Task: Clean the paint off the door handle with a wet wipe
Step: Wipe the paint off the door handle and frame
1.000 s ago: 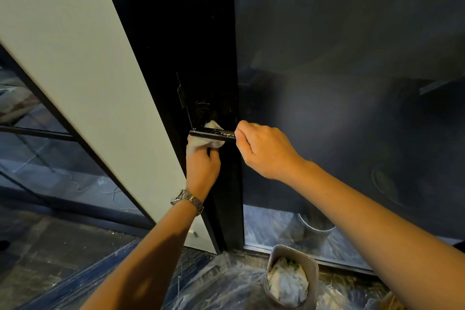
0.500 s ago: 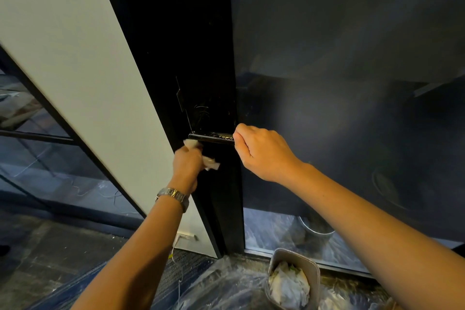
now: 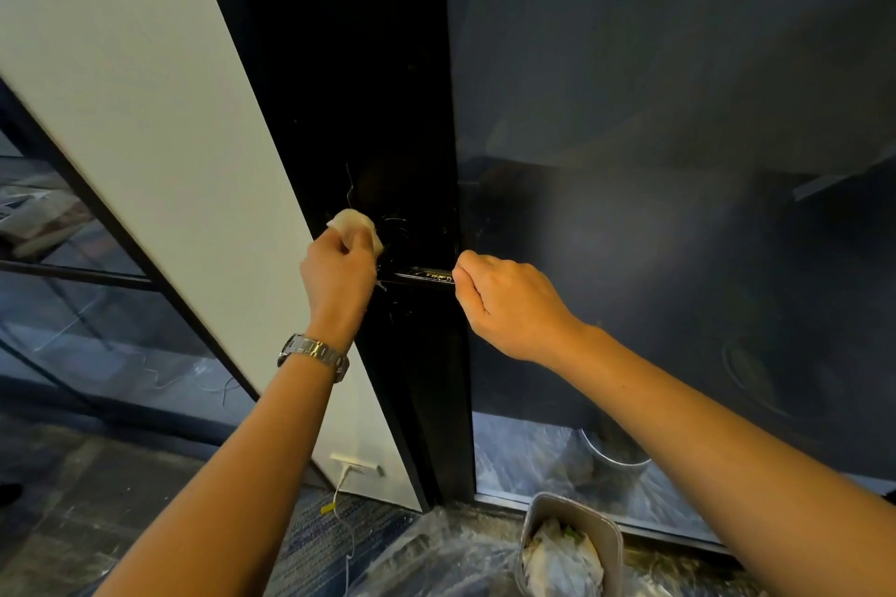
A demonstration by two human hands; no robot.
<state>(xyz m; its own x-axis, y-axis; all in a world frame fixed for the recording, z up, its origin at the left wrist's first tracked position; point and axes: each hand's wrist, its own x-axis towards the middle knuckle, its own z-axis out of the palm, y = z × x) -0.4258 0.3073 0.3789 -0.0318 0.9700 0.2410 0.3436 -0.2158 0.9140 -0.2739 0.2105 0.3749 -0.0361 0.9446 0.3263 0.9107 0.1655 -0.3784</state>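
I see my left hand [image 3: 339,279] closed in a fist around a crumpled wet wipe [image 3: 356,228], with the pale wad sticking out above the knuckles. The wipe presses against the black door frame [image 3: 368,112] just left of and slightly above the base of the door handle [image 3: 424,275]. The back of that hand faces me, and a metal wristwatch [image 3: 314,354] sits on the wrist below it.

My right hand [image 3: 509,301] is curled shut on the right end of the handle, fingers wrapped over it so that the tip of the lever is hidden. The handle itself is a dark, narrow lever lying level across the frame, and only its middle stretch shows between my two hands; pale flecks mark its top face. The hands sit near each other but apart, one on each end of the lever.

To the left of the frame stands a white wall panel [image 3: 145,112], and to the right a dark glass pane [image 3: 679,112]. Near me on the floor, at lower right, a grey bin [image 3: 611,543] holds crumpled pale waste, and it stands on clear plastic sheeting [image 3: 426,557]. A thin white cable [image 3: 345,524] hangs from a wall socket low on the white panel.
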